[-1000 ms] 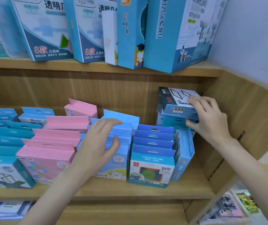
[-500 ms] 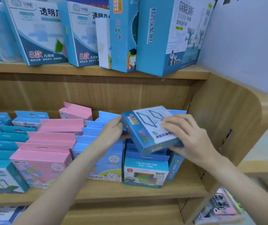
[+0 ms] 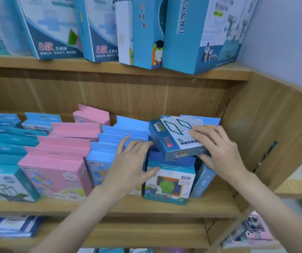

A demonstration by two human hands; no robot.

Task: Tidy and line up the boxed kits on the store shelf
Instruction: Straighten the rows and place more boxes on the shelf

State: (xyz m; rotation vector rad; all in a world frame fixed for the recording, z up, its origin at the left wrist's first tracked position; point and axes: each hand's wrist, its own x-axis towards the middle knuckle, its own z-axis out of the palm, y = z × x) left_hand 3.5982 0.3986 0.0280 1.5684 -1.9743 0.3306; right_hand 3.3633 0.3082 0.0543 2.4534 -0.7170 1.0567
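- Right hand grips a loose teal kit box, lying flat atop the rightmost dark-blue row: not yet filed.
- Left hand, fingers relaxed, steadies the light-blue row.
- Pink row already stands lined up on the shelf.

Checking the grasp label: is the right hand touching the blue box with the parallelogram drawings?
Touching. Head view shows the right hand gripping the blue box, fingers on top, thumb underneath.

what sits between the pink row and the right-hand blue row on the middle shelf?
Head view: a light-blue row of hang-tab boxes stands between the pink row and the blue row; the left hand rests over it.
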